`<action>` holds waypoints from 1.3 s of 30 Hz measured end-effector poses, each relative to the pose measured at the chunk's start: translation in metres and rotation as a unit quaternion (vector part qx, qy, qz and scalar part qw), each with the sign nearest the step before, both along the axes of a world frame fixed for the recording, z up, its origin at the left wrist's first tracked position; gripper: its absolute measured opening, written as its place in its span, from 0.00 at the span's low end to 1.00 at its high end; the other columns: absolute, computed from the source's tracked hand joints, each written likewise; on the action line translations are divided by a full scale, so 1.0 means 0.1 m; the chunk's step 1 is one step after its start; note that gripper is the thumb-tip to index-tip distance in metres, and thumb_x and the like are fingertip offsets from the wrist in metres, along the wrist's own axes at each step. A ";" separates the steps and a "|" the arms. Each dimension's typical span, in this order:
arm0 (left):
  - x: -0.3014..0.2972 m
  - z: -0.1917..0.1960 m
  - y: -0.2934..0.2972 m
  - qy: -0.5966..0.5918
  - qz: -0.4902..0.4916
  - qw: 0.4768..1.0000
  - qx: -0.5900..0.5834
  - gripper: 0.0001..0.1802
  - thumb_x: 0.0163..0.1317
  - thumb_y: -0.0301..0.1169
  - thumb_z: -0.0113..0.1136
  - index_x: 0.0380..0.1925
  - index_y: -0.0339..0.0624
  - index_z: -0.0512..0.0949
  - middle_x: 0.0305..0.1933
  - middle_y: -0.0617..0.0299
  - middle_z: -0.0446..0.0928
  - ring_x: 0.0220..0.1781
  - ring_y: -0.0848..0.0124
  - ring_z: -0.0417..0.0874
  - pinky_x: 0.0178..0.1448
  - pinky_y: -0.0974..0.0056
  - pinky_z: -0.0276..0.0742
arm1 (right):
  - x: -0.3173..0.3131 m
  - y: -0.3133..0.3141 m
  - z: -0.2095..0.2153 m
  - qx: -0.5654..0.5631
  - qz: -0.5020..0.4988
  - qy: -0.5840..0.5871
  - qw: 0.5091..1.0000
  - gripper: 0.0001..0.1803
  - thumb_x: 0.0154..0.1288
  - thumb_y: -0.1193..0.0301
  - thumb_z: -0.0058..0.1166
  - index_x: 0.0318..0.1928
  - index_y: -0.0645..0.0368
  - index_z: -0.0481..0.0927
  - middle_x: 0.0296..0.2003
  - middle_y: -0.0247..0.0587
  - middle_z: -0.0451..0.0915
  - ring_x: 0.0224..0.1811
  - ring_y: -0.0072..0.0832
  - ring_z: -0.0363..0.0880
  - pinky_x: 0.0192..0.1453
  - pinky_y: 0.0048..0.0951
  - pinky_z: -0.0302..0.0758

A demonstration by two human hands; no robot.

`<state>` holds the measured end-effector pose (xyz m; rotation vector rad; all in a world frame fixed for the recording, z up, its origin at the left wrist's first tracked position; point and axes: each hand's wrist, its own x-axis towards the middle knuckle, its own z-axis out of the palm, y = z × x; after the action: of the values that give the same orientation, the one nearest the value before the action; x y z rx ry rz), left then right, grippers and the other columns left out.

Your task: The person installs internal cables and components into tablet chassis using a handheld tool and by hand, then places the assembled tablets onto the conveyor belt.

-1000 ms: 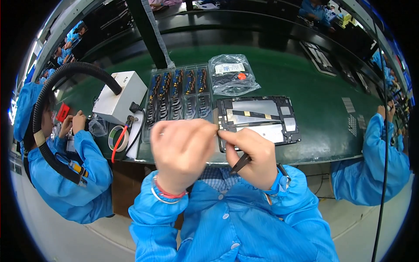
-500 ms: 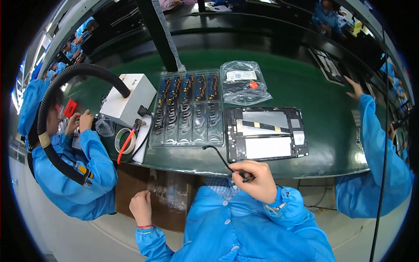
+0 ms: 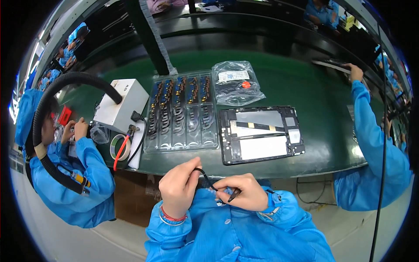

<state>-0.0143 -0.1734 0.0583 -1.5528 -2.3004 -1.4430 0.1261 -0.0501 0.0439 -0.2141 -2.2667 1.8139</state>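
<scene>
Pinching a thin black flex cable (image 3: 210,182) between both hands, the person holds it near their chest, just short of the near edge of the green workbench (image 3: 305,87). The left hand (image 3: 178,187) closes thumb and forefinger on one end, where the cable arches up in a small loop. The right hand (image 3: 242,193) grips the other end, fingers curled together around it. The cable runs slack between the two hands.

Just beyond the hands, on the bench, lies an open tablet back frame (image 3: 260,134), black-rimmed, with pale panels and a dark strip across it. To its left sits a clear plastic tray (image 3: 182,114) with rows of small dark parts. Far of the frame is a clear plastic bag (image 3: 236,82) holding dark pieces. Further left stand a white box (image 3: 120,105) with a thick black hose (image 3: 65,85), and a roll of tape (image 3: 119,147).

Doing this well likely means keeping the pinch light and on the ends only, avoiding sharp creases, and lining the cable up with the frame before lowering it.

Other people in blue coats work at the left and right.
</scene>
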 end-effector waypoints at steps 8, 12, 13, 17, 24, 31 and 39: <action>0.11 0.06 0.23 0.187 -0.085 0.978 0.040 0.22 0.45 0.18 0.55 0.45 0.33 0.74 0.40 0.50 0.77 0.38 0.61 0.81 0.39 0.65 0.78 | 0.01 0.11 0.15 0.021 -0.084 0.078 0.993 0.20 0.48 0.75 0.60 0.45 0.60 0.75 0.36 0.40 0.77 0.29 0.24 0.74 0.28 0.23 0.68; 0.17 0.08 0.33 0.214 -0.103 0.970 0.058 0.22 0.46 0.22 0.53 0.46 0.31 0.73 0.43 0.47 0.76 0.40 0.59 0.81 0.40 0.66 0.78 | -0.04 0.11 0.17 0.045 -0.165 0.130 0.977 0.16 0.47 0.76 0.62 0.40 0.60 0.77 0.32 0.38 0.77 0.22 0.19 0.66 0.21 0.21 0.62; 0.18 0.08 0.35 0.214 -0.104 0.970 0.057 0.22 0.46 0.22 0.53 0.46 0.31 0.73 0.43 0.47 0.76 0.40 0.59 0.81 0.40 0.66 0.78 | -0.04 0.11 0.16 0.039 -0.179 0.129 0.974 0.14 0.47 0.78 0.61 0.38 0.61 0.78 0.30 0.37 0.77 0.20 0.19 0.66 0.20 0.20 0.61; 0.23 0.04 0.42 0.183 -0.080 0.975 0.100 0.20 0.45 0.20 0.57 0.43 0.32 0.74 0.42 0.48 0.76 0.40 0.59 0.81 0.41 0.64 0.78 | -0.08 0.12 0.06 0.046 -0.230 0.210 0.949 0.10 0.47 0.81 0.60 0.33 0.61 0.80 0.28 0.36 0.77 0.18 0.14 0.65 0.18 0.17 0.58; 0.36 0.06 0.50 0.095 0.007 0.982 0.160 0.13 0.41 0.19 0.65 0.30 0.37 0.76 0.31 0.58 0.79 0.31 0.62 0.79 0.36 0.65 0.75 | -0.12 0.11 0.03 0.008 -0.325 0.226 0.918 0.09 0.47 0.83 0.59 0.31 0.61 0.80 0.27 0.33 0.77 0.16 0.08 0.59 0.17 0.13 0.52; 0.35 0.06 0.51 0.093 0.030 0.984 0.149 0.11 0.41 0.20 0.65 0.28 0.38 0.76 0.31 0.58 0.79 0.30 0.64 0.79 0.34 0.67 0.73 | -0.11 0.05 0.12 0.091 -0.318 0.208 0.921 0.12 0.45 0.83 0.60 0.34 0.62 0.80 0.27 0.39 0.78 0.22 0.21 0.74 0.23 0.18 0.67; 0.35 0.04 0.47 0.076 0.049 0.983 0.159 0.12 0.43 0.13 0.57 0.29 0.36 0.75 0.32 0.55 0.80 0.31 0.66 0.78 0.37 0.68 0.73 | -0.16 0.00 0.09 0.175 -0.302 0.246 0.904 0.12 0.40 0.82 0.61 0.31 0.62 0.81 0.25 0.43 0.79 0.27 0.32 0.80 0.29 0.25 0.74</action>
<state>0.0207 -0.1267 0.0626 -1.3863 -1.9185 -1.5172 0.1100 -0.0498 0.0525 -0.3096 -1.8364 0.9886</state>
